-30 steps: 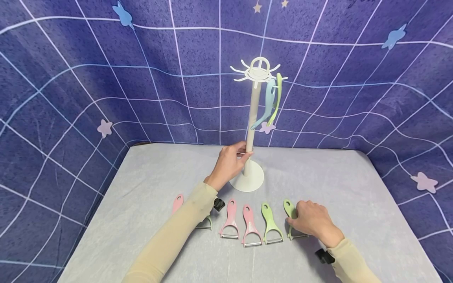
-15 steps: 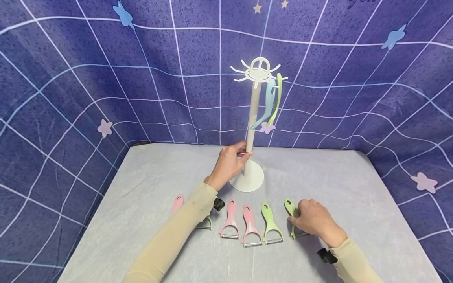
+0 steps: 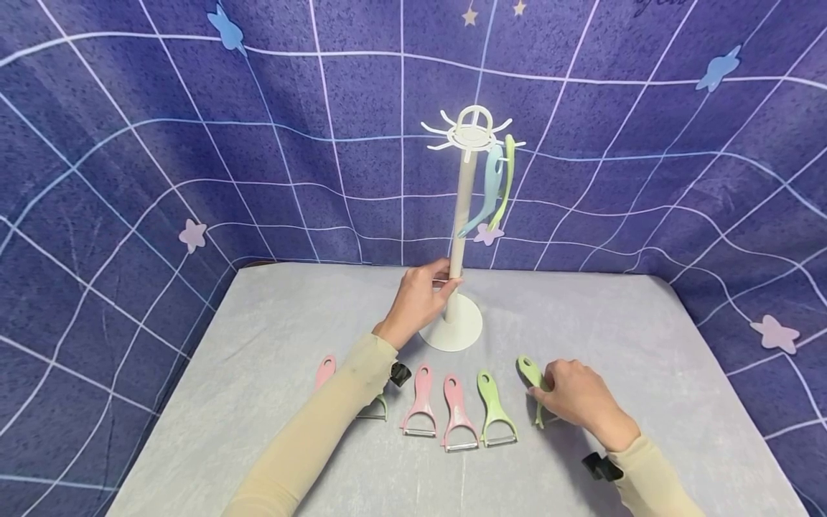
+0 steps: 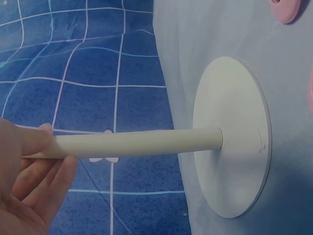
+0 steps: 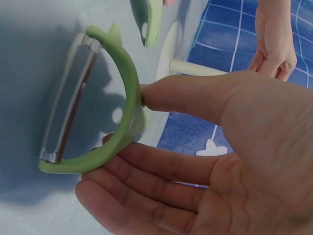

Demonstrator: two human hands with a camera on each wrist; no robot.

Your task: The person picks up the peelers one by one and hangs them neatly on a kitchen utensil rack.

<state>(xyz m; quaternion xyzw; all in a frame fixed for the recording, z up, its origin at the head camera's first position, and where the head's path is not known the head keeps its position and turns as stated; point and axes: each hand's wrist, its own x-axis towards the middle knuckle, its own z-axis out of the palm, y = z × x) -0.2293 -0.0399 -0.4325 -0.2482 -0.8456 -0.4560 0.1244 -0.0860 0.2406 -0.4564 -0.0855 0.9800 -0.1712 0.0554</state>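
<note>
My left hand (image 3: pixel 416 301) grips the pole (image 3: pixel 464 201) of a white hook stand, thumb on one side and fingers on the other. The stand's round base (image 4: pixel 232 137) is flat on the table. On the right, my right hand (image 3: pixel 578 395) pinches a green Y-shaped peeler (image 3: pixel 530 370) near the table; the right wrist view shows thumb and fingers at the neck below its curved blade frame (image 5: pixel 129 83). The hand covers part of the peeler in the head view. A blue peeler (image 3: pixel 492 179) and a green one (image 3: pixel 509 172) hang from the stand's right-hand hooks.
In front of the stand lie a pink peeler (image 3: pixel 423 384), another pink peeler (image 3: pixel 454 393) and a green peeler (image 3: pixel 489 388). My left sleeve (image 3: pixel 329 424) partly covers more peelers at the left. A purple gridded cloth (image 3: pixel 349 194) surrounds the table (image 3: pixel 278 309).
The right hand has shifted slightly to the right, and the green peeler in it has turned and tilted, its blade end coming round. The left hand and the stand stay put.
</note>
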